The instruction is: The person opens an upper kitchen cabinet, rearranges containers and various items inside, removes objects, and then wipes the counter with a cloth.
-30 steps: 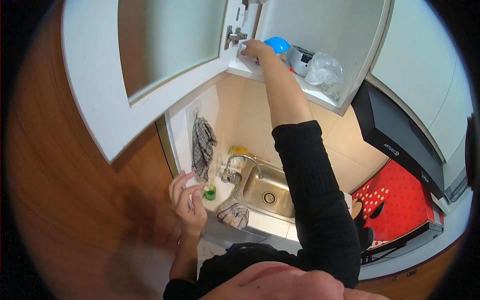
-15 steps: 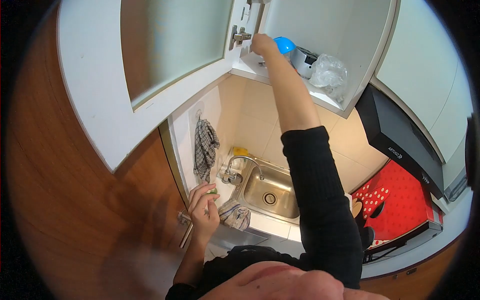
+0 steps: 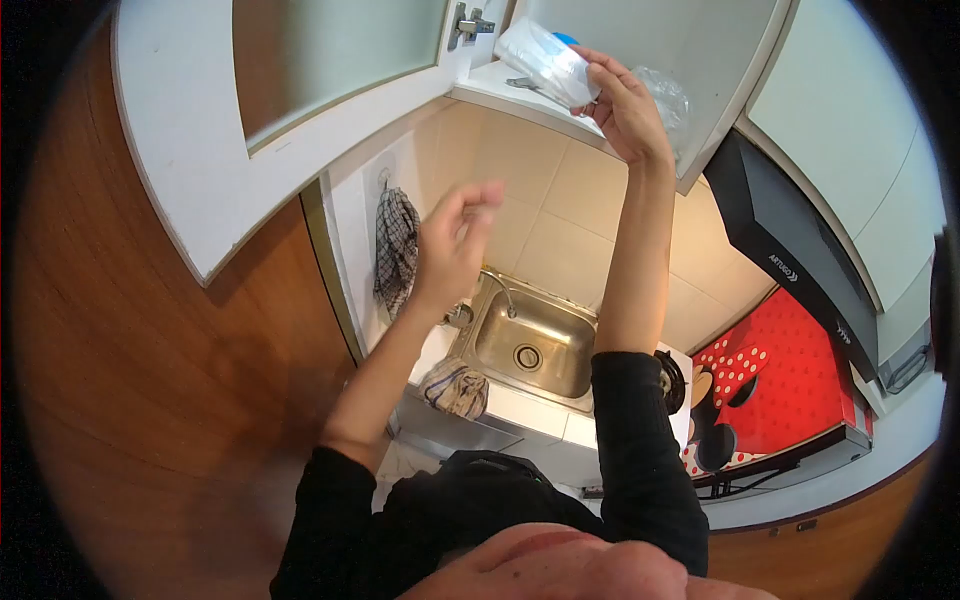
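My right hand point(image 3: 625, 105) is raised at the front of the open wall cabinet point(image 3: 690, 40), its fingers closed on the right end of a clear, whitish plastic packet point(image 3: 545, 62). What is inside the packet cannot be made out. Behind it, a bit of a blue object point(image 3: 566, 39) shows. My left hand point(image 3: 455, 245) is lifted in front of the wall beside the sink, slightly blurred. Its fingers are loosely bent and apart, with nothing seen in them. Closest to it hangs a checked cloth point(image 3: 397, 250).
A crumpled clear plastic bag point(image 3: 662, 95) lies on the cabinet shelf. The frosted-glass cabinet door point(image 3: 340, 70) stands open at left. Below are a steel sink point(image 3: 540, 340), a faucet point(image 3: 511, 311) and a striped cloth point(image 3: 455, 388). A black range hood point(image 3: 775, 240) juts out at right.
My right hand has come out of the cabinet's left side and moved right, now with the plastic packet in it. My left hand has risen from beside the counter.
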